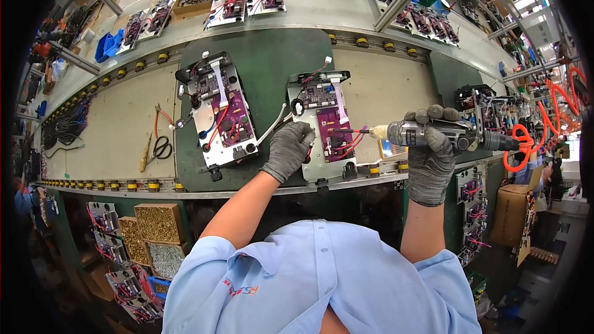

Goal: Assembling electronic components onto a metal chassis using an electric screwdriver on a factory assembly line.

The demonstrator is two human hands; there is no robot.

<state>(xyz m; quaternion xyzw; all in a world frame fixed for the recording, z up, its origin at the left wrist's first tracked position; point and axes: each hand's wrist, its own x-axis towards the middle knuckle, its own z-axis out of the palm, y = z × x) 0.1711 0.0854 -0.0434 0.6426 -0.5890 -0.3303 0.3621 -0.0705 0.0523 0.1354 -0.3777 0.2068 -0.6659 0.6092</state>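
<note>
Blue shirt (322, 272) fills the lower middle, on the near side of both hands' fingers. Left fingers (296, 137) are curled at the left edge of a plate (323, 172) bearing a purple board (331, 142); whether they grip anything, I cannot tell. Right fingers (438, 140) are wrapped around a driver (403, 133), its bit (354, 130) pointing left over that board. Left of the left fingers lies a second board (234, 122), with scissors (162, 147) and pliers (163, 116) farther left on the desk (105, 142). Orange hose (526, 142) loops right of the right fingers.
</note>
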